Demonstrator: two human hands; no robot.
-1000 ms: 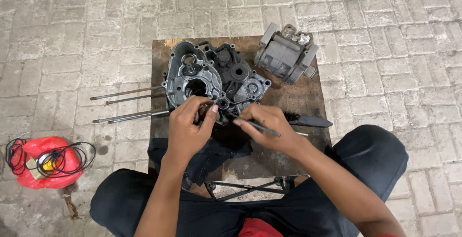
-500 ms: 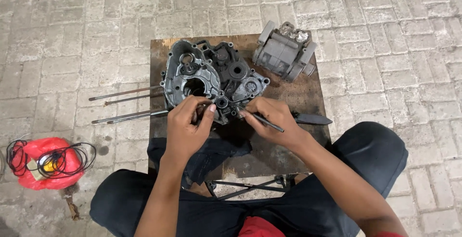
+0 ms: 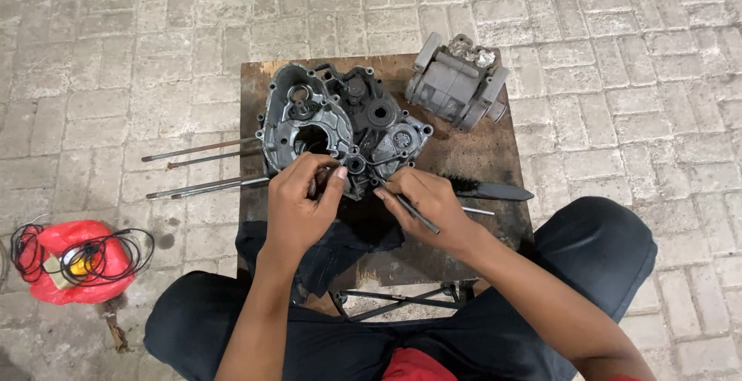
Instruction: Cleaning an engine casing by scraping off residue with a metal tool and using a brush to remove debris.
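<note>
A dark grey engine crankcase [image 3: 340, 126] lies flat on a small wooden table [image 3: 464, 157]. My left hand [image 3: 303, 207] rests on the crankcase's near edge, fingers curled and pinching at a small part there; what it grips is hidden. My right hand [image 3: 430, 209] holds a thin metal rod-like tool [image 3: 408, 208] like a pencil, its tip touching the casing near a round bearing hole [image 3: 355, 166]. Several long metal studs [image 3: 202, 166] stick out from the crankcase to the left.
A grey finned engine cylinder [image 3: 457, 81] stands at the table's far right corner. A black-handled brush [image 3: 488, 190] lies right of my hand. A dark cloth [image 3: 348, 246] hangs over the table's near edge. A red bag with black cable [image 3: 73, 261] sits on the brick floor, left.
My right hand has moved left and forward, bringing the tool's tip onto the crankcase edge. My left hand stays at the same spot on the casing.
</note>
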